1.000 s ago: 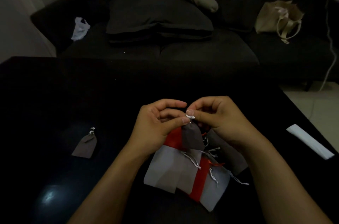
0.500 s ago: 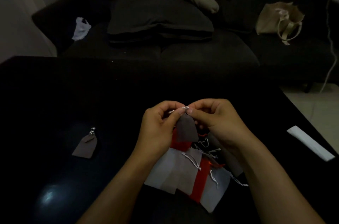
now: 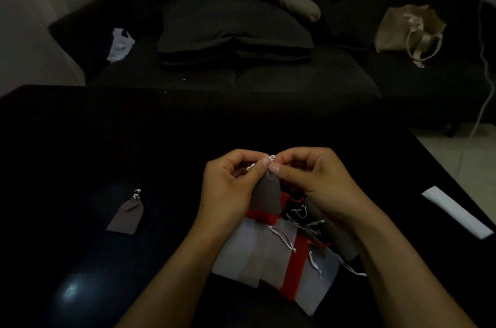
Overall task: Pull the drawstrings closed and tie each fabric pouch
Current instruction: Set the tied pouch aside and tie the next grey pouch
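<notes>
A small grey pouch [image 3: 266, 197] hangs between my hands above the black table [image 3: 166, 156], its neck gathered. My left hand [image 3: 228, 190] and my right hand [image 3: 314, 180] both pinch its white drawstring [image 3: 270, 158] at the top, thumbs nearly touching. Under my hands lies a pile of pouches [image 3: 271, 258] in light grey, red and dark grey, with loose white strings across them. Another grey pouch [image 3: 126, 216] with a knotted white string lies alone to the left.
A white strip of paper [image 3: 456, 212] lies near the table's right edge. Behind the table stands a dark sofa [image 3: 236, 78] with a grey cushion [image 3: 230, 24], a beige tote bag [image 3: 410, 29] and a white plastic bag [image 3: 120, 44].
The grey pouch has risen slightly and swung upright between my hands. My fingers have shifted along the drawstring at its neck. The pile and the lone pouch have not moved.
</notes>
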Available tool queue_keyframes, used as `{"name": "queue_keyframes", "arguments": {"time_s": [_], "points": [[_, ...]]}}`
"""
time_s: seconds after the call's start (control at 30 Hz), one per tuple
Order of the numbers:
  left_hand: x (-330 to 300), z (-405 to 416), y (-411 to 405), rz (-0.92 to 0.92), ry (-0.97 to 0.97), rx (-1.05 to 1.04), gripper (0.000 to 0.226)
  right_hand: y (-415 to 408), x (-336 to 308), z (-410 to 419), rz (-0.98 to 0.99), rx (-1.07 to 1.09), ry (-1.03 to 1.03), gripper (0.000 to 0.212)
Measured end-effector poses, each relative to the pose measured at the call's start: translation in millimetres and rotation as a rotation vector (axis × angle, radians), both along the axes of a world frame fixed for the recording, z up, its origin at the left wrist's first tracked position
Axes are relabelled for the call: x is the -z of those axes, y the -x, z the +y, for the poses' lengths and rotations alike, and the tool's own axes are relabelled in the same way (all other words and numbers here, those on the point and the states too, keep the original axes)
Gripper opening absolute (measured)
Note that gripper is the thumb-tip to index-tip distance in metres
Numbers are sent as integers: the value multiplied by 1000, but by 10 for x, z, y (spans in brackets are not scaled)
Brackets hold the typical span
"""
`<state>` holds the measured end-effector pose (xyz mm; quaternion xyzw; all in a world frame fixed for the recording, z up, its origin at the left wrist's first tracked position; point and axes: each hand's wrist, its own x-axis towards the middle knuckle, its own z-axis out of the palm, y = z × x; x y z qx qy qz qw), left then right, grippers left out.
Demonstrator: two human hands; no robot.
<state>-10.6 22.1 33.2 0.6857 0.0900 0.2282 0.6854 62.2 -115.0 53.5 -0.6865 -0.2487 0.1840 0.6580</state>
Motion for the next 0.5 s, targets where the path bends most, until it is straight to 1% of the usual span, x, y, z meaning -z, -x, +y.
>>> {"name": "queue_keyframes", "arguments": {"time_s": [0.1, 0.23, 0.33, 0.4, 0.5], "points": [[-8, 5, 11, -1, 1, 4, 12, 6, 43, 17, 100, 7, -51, 7], [-42, 52, -3, -14, 42, 94, 16, -34, 87, 15, 202, -47, -77, 16], [-74, 73, -1, -36, 67, 109, 21, -50, 89, -2, 245, -105, -110, 13], [-83, 87, 15, -66, -17, 103, 18, -56, 85, -12, 251, -120, -101, 12], [-68, 120, 30, -115, -334, 75, 15, -71, 91, -14, 258, -146, -61, 12]]}}
